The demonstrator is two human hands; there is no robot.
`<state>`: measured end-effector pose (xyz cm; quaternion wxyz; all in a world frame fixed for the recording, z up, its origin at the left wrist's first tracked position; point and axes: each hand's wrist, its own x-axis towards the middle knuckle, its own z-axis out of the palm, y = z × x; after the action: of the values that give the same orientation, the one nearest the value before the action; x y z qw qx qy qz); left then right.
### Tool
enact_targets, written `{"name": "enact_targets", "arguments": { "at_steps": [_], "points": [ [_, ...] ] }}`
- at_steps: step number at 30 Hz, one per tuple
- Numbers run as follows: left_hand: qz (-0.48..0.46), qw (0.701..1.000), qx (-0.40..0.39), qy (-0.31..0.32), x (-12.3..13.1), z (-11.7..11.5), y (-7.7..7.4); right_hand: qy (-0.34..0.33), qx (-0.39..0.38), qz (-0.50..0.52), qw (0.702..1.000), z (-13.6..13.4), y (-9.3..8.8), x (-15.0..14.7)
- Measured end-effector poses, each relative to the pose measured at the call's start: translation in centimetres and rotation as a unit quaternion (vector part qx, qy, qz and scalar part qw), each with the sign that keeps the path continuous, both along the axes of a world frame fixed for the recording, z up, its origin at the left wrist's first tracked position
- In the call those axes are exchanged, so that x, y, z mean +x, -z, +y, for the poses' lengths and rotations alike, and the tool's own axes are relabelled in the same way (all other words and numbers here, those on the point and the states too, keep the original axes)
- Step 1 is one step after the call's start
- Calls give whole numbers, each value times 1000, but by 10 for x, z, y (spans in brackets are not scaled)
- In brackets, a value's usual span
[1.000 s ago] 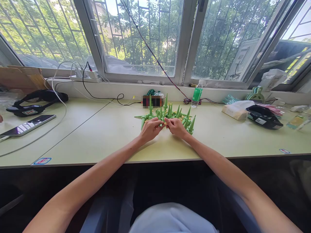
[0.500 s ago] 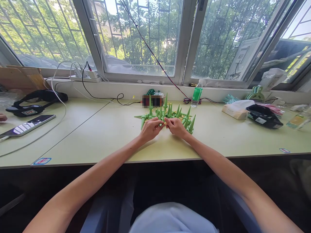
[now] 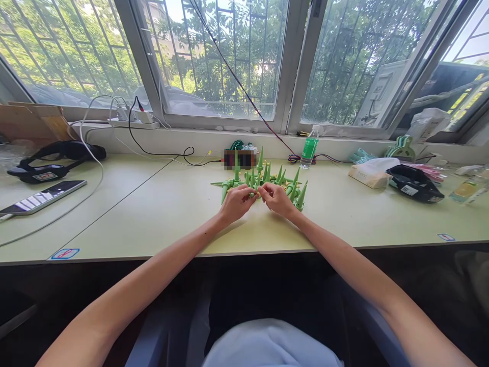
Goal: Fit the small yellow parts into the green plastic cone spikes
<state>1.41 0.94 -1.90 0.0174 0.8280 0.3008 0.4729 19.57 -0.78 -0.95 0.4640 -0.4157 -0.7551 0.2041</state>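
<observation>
My left hand [image 3: 238,201] is closed, its thumb and fingertips pinching a small green piece [image 3: 251,194] that is mostly covered by the fingers. Close beside it, almost fingertip to fingertip, my right hand [image 3: 275,198] is also pinched closed; whatever its fingers hold is too small and hidden to name. Around and behind both hands stand several green cone-shaped plastic spikes [image 3: 301,197], some upright, others tilted or lying down. Small yellow bits are scattered among them, partly hidden by the hands.
A bottle with a green label [image 3: 309,148] stands behind the spikes. At right are a tissue box [image 3: 369,173] and a black strapped device [image 3: 414,183]. A phone [image 3: 44,198], a black headset [image 3: 57,162] and a white cable [image 3: 100,176] lie at left. The table's front edge runs below my wrists.
Both hands stay in nearly the same place, with small finger movements. The green piece shows more clearly at my left fingertips. Another person's fingers at the far left edge are gone from view.
</observation>
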Motion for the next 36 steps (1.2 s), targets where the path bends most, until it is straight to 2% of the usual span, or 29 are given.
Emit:
{"name": "enact_targets", "arguments": {
  "at_steps": [10, 16, 22, 32, 36],
  "points": [
    [17, 999, 35, 19, 2, -1, 0, 24, -2, -40, 999, 7, 6, 0],
    [14, 1000, 9, -11, 1, 1, 1, 57, 10, -19, 998, 4, 3, 1],
    [12, 1000, -8, -25, 0, 1, 1, 25, 15, -23, 999, 5, 4, 1],
    [24, 1000, -12, 2, -1, 0, 3, 41, -6, -62, 997, 5, 3, -1],
    [22, 999, -21, -12, 0, 0, 3, 44, -27, -49, 997, 2, 0, -1]
  ]
}}
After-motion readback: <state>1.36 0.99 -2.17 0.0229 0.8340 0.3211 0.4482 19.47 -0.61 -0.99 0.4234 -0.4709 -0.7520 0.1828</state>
